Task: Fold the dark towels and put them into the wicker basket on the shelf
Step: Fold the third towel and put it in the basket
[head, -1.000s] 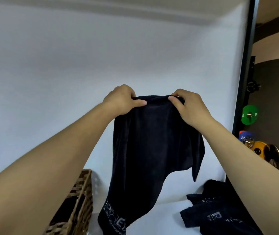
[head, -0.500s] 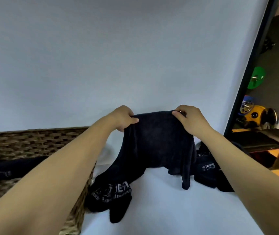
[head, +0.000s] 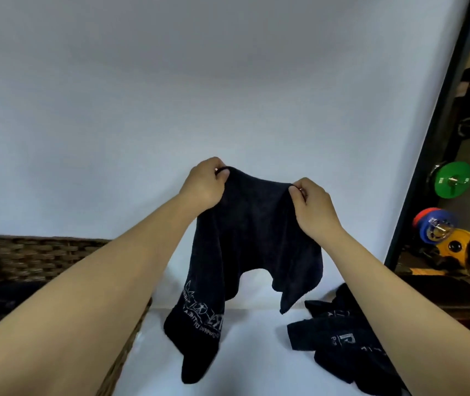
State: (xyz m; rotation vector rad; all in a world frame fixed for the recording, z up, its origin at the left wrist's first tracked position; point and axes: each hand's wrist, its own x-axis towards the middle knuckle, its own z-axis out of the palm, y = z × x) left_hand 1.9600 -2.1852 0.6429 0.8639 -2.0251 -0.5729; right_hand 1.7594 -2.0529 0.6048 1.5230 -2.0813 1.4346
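A dark towel (head: 256, 238) with pale printed lettering hangs in the air over the white shelf (head: 242, 361). My left hand (head: 204, 185) pinches its upper left edge and my right hand (head: 312, 205) pinches its upper right edge. The towel's lower left end trails down onto the shelf. At the left stands the wicker basket (head: 28, 258), with dark cloth lying inside it, partly hidden by my left forearm. A crumpled heap of more dark towels (head: 342, 341) lies on the shelf at the right, under my right forearm.
A white wall (head: 199, 95) backs the shelf. A black upright frame (head: 428, 172) bounds it on the right. Beyond that hang coloured weight plates: green (head: 453, 180), blue and red (head: 433, 227), yellow (head: 456, 247).
Both hands kept their pinch on the towel's top edge, lowering it half a second ago, then lifting it again. More of the towel now hangs free above the shelf.
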